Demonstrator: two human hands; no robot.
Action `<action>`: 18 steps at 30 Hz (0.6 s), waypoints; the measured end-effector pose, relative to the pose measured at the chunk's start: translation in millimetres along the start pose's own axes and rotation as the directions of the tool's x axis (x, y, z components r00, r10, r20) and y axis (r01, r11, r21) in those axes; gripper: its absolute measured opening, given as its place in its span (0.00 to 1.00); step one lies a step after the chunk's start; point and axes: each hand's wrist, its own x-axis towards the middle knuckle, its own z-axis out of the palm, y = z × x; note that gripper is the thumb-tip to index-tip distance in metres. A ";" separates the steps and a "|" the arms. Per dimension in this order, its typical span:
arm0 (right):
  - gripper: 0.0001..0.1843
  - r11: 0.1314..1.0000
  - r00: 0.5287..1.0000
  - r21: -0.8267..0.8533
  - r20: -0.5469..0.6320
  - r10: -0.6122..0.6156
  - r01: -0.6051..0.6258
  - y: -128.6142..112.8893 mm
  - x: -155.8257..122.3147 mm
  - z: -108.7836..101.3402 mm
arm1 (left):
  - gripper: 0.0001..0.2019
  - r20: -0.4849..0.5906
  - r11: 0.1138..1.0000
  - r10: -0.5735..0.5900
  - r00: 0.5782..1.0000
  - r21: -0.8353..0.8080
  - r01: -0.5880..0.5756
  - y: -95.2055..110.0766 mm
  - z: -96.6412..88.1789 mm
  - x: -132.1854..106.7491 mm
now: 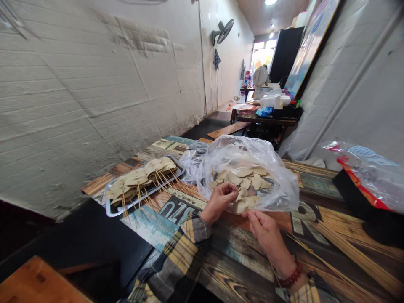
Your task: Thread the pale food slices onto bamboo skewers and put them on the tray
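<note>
Fingers of the right hand [265,230] are closed in a pinch, apparently on a thin pale wooden stick [274,269] showing beside the wrist; the grip itself is partly hidden. Just ahead, we find the left hand [219,202] with thumb and forefinger drawn together on a flat, rounded beige slice [242,193] at the near side of a clear, crumpled plastic bag [288,185] of similar slices. We judge the step to be taking up a slice for threading; the next move calls for aligning stick and slice, fingertips clear of the point. Farther left, we note a shallow silver metal tray [115,212] bearing skewered beige slices [132,181].
</note>
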 end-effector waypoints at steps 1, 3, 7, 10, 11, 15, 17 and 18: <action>0.26 0.999 1.000 0.043 0.018 0.025 -0.026 -0.2 0.1 -0.1 | 0.16 -0.007 0.999 -0.023 1.000 -0.032 0.023 -0.5 -0.6 0.3; 0.26 0.988 0.995 0.130 0.071 0.077 -0.086 -0.5 0.2 -0.4 | 0.20 -0.032 0.992 -0.069 0.997 -0.106 0.065 -1.8 -1.9 1.1; 0.26 0.991 0.996 0.117 0.062 0.066 -0.073 -1.4 0.2 -0.4 | 0.22 0.047 0.971 -0.146 0.988 -0.185 0.152 -4.9 -3.9 1.2; 0.26 0.997 0.998 0.074 0.061 0.031 -0.036 -2.8 0.2 -0.3 | 0.21 0.144 0.956 -0.204 0.968 -0.184 0.228 -6.1 -4.0 -0.1; 0.26 0.997 0.997 0.068 0.066 0.025 -0.030 -3.6 0.2 -0.2 | 0.20 0.149 0.953 -0.212 0.966 -0.186 0.238 -6.1 -3.9 -0.5; 0.25 0.999 0.998 0.044 0.060 0.028 -0.030 -7.3 0.5 -0.1 | 0.20 0.066 0.951 -0.198 0.978 -0.227 0.208 -5.0 -3.4 0.2; 0.23 1.000 1.000 0.026 0.020 0.015 -0.016 -8.2 0.7 -0.2 | 0.20 0.011 0.953 -0.175 0.985 -0.251 0.172 -4.4 -4.0 1.4; 0.23 1.000 1.000 0.012 -0.002 0.007 -0.007 -8.3 0.7 -0.3 | 0.20 -0.008 0.953 -0.162 0.987 -0.262 0.154 -4.2 -4.5 2.0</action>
